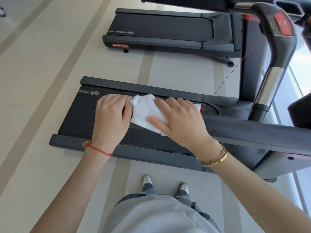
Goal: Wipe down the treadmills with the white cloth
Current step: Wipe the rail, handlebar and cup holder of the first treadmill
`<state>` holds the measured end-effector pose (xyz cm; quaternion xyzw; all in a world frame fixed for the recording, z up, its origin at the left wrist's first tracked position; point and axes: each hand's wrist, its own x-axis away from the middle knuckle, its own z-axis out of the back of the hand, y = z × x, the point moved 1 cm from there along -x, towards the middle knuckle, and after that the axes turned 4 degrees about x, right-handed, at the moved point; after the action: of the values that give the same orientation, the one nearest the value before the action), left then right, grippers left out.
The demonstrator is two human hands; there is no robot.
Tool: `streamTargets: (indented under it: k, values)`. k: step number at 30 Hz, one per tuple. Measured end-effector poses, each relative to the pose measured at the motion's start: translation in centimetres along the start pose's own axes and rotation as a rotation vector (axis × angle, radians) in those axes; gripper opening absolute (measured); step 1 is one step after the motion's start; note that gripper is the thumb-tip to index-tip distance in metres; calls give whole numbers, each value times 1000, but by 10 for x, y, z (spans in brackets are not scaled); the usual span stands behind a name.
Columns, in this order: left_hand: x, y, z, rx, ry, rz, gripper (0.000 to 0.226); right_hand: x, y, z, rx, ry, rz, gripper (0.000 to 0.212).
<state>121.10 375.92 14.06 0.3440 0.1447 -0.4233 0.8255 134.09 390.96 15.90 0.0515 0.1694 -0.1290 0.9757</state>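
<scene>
A white cloth (144, 110) is held between both my hands above the near treadmill (75, 118), whose dark belt runs left to right in front of me. My left hand (111, 118), with a red string at the wrist, grips the cloth's left edge with curled fingers. My right hand (181, 120), with a gold bracelet at the wrist, lies over the cloth's right part, thumb and fingers spread on it. Whether the cloth touches the belt or hangs above it I cannot tell. A second treadmill (161, 27) stands farther away, parallel to the first.
The near treadmill's handrail (252, 132) crosses at the right, close to my right wrist. Its curved upright (269, 84) and console with a red button (282, 24) rise at the upper right. A thin red cord (235, 66) hangs down to the deck. My feet (165, 184) stand on pale striped floor.
</scene>
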Motion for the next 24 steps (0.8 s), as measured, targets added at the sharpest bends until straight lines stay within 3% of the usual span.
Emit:
streamTargets:
  k: [8, 17, 21, 24]
  values:
    - [0, 34, -17, -59, -49, -67, 34, 70, 52, 17, 198, 7, -90, 62]
    - [-2, 113, -63, 51, -138, -171, 29, 144, 129, 26, 316, 29, -249, 67]
    - [0, 138, -77, 57, -147, -181, 28, 139, 119, 24, 298, 88, -348, 58]
    - [0, 153, -83, 71, -134, -166, 25, 132, 107, 17, 282, 94, -312, 56]
